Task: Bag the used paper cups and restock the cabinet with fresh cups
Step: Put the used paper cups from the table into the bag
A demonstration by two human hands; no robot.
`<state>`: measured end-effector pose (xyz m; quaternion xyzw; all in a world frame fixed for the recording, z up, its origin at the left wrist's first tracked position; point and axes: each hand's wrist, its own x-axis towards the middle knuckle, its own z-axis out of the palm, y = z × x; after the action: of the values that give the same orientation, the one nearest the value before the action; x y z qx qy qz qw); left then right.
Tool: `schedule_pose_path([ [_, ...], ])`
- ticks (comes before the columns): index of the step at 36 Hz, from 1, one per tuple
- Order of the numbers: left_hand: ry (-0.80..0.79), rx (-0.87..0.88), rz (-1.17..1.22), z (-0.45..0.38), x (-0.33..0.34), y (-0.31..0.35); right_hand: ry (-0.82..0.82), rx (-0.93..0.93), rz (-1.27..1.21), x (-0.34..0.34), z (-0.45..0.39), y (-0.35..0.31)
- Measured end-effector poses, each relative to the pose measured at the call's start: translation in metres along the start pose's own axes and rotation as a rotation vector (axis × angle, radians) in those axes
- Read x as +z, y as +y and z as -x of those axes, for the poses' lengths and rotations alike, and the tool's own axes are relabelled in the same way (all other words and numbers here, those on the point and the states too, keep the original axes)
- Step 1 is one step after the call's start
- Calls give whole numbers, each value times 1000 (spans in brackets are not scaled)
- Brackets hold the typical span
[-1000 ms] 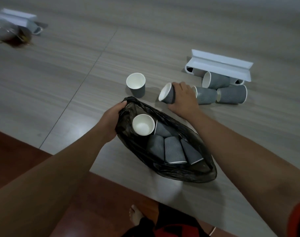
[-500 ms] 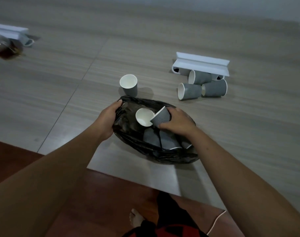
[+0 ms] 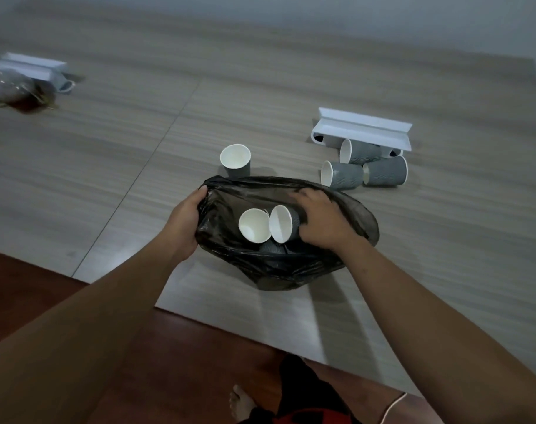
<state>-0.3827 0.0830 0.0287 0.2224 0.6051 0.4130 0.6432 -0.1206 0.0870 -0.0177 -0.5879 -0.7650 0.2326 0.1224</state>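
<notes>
Step in hand, by my reading: dropping one used cup (image 3: 283,223) into the black bag (image 3: 294,270). To do it well, keep the mouth held wide, push the cup past the rim before letting go, and lay it beside the white-mouthed cup (image 3: 254,225) already inside. Left hand (image 3: 184,223) pinches the bag's left rim, wrist low, forearm stretched forward. Right hand (image 3: 321,223) reaches into the opening, fingers curled round the cup. Upright cup (image 3: 235,160) waits just beyond the bag; three tipped cups (image 3: 364,169) lie far right.

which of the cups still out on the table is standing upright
The lone cup just beyond the black bag; the three by the white holder lie on their sides.
</notes>
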Motion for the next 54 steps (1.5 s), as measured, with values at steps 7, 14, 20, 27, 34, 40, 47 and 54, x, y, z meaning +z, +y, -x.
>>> schedule_pose_path([
  [7, 104, -14, 20, -7, -16, 9, 466, 94, -372, -17, -37, -15],
  [14, 164, -27, -30, -16, -25, 13, 194, 220, -264, 1, -114, -26],
  [20, 197, -72, -77, -23, -28, 11, 39, 183, -101, 35, -168, -44],
  [27, 223, -77, -81, -29, -27, 12, 21, 161, -36, 57, -204, -59],
  [34, 214, -101, -83, -32, -28, 13, 103, 192, -101, 61, -207, -60],
  [40, 201, -109, -100, -32, -29, 15, 257, 271, -386, 32, -175, -61],
  [47, 205, -88, -127, -25, -23, 18, 124, 171, -715, -19, -92, -56],
  [54, 167, -83, -150, -15, -23, 17, -144, -10, -375, -7, -44, -64],
])
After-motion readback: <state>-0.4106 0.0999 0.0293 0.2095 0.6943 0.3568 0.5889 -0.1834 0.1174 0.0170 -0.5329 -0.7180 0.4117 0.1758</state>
